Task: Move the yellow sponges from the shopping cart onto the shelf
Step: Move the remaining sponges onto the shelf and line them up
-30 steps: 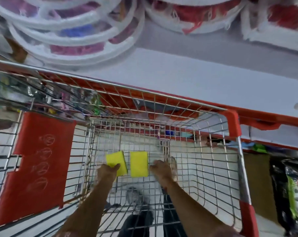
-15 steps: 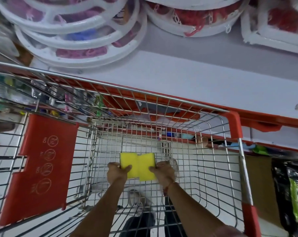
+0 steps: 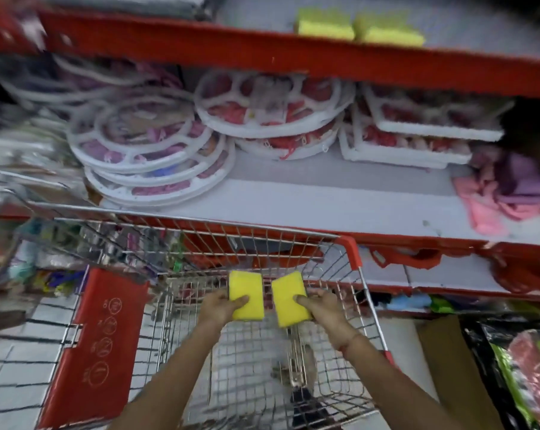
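My left hand (image 3: 220, 308) grips a yellow sponge (image 3: 245, 290) and my right hand (image 3: 323, 308) grips a second yellow sponge (image 3: 289, 297). Both sponges are held side by side above the wire shopping cart (image 3: 349, 243), near its far rim. High up, two more yellow sponges (image 3: 324, 24) (image 3: 389, 31) lie next to each other on the top shelf (image 3: 262, 48) with its red front edge. The cart's wire floor under my hands shows no other sponge.
The middle shelf (image 3: 324, 197) holds stacks of white round racks (image 3: 157, 156) at left and centre, white square trays (image 3: 417, 138) at right and pink cloths (image 3: 504, 193) at far right. A red cart flap (image 3: 104, 336) hangs at left. Dark packaged goods (image 3: 516, 367) sit at lower right.
Both hands closed on the two sponges at the cart's bottom and lifted them up, now held apart. The view tilted upward, bringing the upper shelf and its two sponges into sight.
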`<state>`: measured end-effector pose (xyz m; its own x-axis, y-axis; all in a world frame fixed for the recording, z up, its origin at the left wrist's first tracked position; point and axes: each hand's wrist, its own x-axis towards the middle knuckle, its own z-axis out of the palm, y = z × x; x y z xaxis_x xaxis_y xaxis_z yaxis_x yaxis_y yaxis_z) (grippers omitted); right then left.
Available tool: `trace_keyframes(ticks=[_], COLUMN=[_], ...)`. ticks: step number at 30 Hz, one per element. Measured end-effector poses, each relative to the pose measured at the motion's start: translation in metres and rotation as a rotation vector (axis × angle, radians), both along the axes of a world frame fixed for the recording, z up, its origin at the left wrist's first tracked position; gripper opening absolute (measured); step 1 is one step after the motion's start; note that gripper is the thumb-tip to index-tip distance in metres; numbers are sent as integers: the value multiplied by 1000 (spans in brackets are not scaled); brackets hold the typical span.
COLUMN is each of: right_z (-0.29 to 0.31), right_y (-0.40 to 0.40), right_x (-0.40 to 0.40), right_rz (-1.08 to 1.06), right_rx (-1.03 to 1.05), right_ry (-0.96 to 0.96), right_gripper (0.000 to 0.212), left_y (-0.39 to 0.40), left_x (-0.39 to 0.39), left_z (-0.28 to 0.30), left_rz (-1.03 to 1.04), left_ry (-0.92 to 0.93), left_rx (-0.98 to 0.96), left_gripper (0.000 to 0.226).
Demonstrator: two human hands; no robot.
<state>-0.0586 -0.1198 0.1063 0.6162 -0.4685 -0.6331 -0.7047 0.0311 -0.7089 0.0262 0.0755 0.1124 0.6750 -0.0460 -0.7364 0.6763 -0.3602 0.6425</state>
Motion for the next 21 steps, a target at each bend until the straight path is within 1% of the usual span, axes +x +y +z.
trace_keyframes(ticks=[1,4,6,8,13,14,18,21], right_z=[16,55,79,105,164,176,233,277], right_y=[-6,-23,-37,-49,-81,-87,-111,-133], right_x=[-1,-1,0,1,8,10,17,27], right_rz=[-27,-71,-96,-111,-142,-151,-136,-136], right_rx=[4,47,49,47,66,77,82,41], right_ry=[-49,-181,-263,-331,-487,-519,-636,-721], right_gripper=[39,29,33,41,44,43,34,30], left_y=[-6,-20,-29,-38,-65,-71,-96,-121], left_x=[3,15,24,27,45,47,55,65], left_z=[18,63,92,126,189,203,253,288], left_rz=[-24,-61,-104,-157,-149,-149,-224,-239], left_ry=[-48,-148,-225,-307,-393,-399,-493,-579], left_rx=[-12,-77,-109,-116,-229,-254,-332,-369], left_gripper=[12,25,29,25,57,60,45,40])
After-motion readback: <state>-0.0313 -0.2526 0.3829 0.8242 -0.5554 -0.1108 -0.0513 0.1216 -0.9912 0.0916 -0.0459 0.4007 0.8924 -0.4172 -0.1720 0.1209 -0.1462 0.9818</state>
